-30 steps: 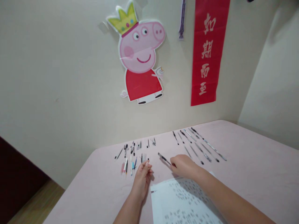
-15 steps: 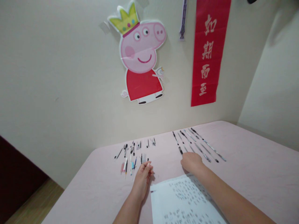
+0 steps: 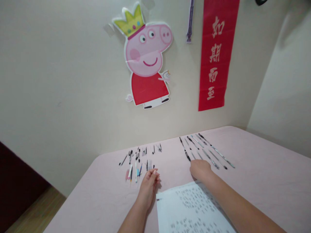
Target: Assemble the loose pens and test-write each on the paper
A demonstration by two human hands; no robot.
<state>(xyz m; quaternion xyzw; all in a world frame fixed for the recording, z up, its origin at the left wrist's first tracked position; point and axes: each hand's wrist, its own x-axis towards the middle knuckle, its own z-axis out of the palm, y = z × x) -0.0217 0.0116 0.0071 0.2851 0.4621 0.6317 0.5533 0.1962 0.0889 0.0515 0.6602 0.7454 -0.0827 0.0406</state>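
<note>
My right hand is closed on the near end of a black pen, which lies slanted on the pink cloth. That pen's far end lines up with another dark pen beyond it. My left hand rests on its side, fingers loosely curled and a little apart, with nothing visible in them. Just past its fingertips lie a clear pen barrel and thin dark pen parts. A blue-and-white pen and a pink one lie to its left.
Several pens lie in slanted rows at the right. Groups of pen parts lie at the back left. Handwritten paper sheets lie between my forearms on the pink-covered table. A wall stands behind.
My right hand has shifted slightly right, and the black pen in it now lines up end to end with the pen beyond. My left hand has hardly moved.
</note>
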